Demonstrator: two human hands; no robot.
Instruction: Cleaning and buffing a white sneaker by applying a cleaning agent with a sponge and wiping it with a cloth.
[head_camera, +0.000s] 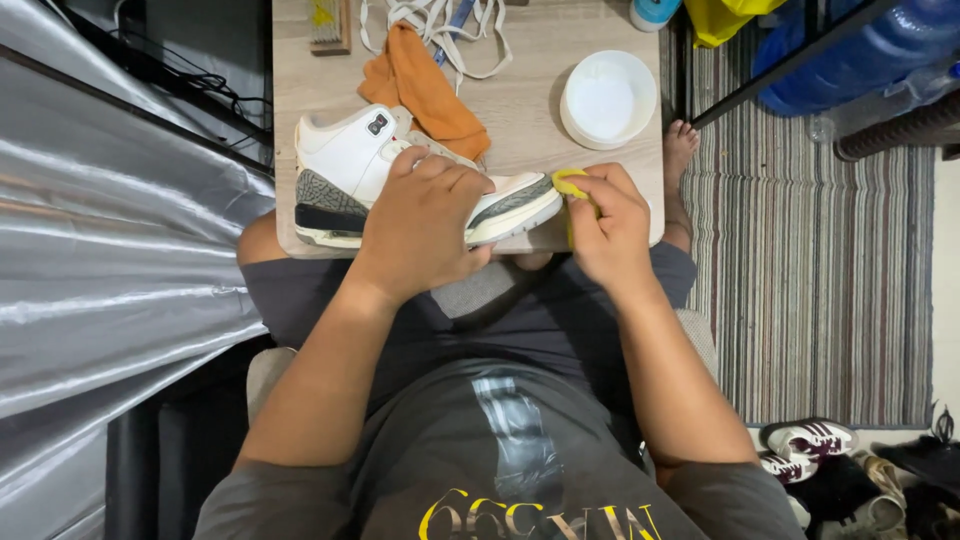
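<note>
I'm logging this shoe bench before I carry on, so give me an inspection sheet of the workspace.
Surface: small wooden table, pale, over the lap.
Job's things: white sneaker on its side; yellow pad at its toe.
Clutter: orange cloth, loose laces, white bowl, brush.
Hands: left hand lies on the sneaker; right hand, fingers closed on the pad.
Cables: black cables left of the table.
Surroundings: silver sheeting, striped rug, more shoes on the floor, blue water bottle.
</note>
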